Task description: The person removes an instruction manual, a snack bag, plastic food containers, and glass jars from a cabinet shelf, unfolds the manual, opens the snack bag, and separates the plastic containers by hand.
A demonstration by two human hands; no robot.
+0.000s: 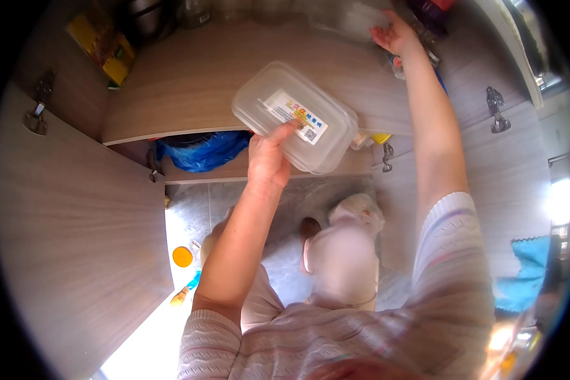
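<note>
My left hand (pixel 271 155) grips a clear plastic food container (pixel 266 88) by its near left side, the thumb lying over the lid. A white label (pixel 296 117) with coloured print and a square code sits on that lid. The container is tilted above the front edge of the cabinet shelf (pixel 190 88). Deep in the cabinet at the right, my right hand (pixel 394 35) reaches in with fingers apart, its fingertips right at the end of another translucent plastic container (pixel 351 20). A small clear bag (pixel 396 65) lies just below that wrist.
Cabinet doors stand open at left (pixel 76 221) and right (pixel 481 183). A yellow box (pixel 101 47) and a dark pot (pixel 147 9) are at the back left. Below the shelf lies a blue plastic bag (pixel 209 152). A light blue cloth (pixel 522 272) hangs at the right.
</note>
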